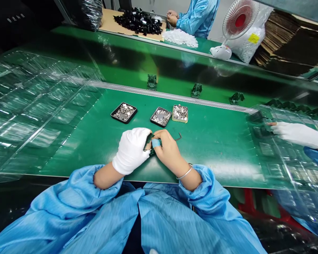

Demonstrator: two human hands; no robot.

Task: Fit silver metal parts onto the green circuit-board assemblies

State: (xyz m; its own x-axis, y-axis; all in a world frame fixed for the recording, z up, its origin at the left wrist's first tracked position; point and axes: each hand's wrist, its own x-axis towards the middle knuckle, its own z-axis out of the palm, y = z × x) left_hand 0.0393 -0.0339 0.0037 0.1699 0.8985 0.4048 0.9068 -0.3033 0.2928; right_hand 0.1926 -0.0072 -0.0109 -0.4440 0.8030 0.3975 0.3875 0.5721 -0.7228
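Note:
My left hand (131, 150), in a white glove with bare fingertips, is closed around a small green circuit board (149, 140). Most of the board is hidden by my fingers. My right hand (169, 150) is bare, with blue tape on one finger and a bangle at the wrist. Its fingers are pinched together against the board; whatever small thing they hold is hidden. Just beyond them lie a black tray of small metal parts (161, 116) and a yellowish tray of metal parts (180, 113). A bent hex key (178, 136) rests right of my right hand.
Another black tray of metal parts (124, 112) sits further left. Clear plastic blister trays (42, 106) cover the left side. Beyond a metal rail (137, 90) stand several circuit boards (152, 82). At right, a co-worker's gloved hand (294, 133) reaches over another blister tray (281, 162).

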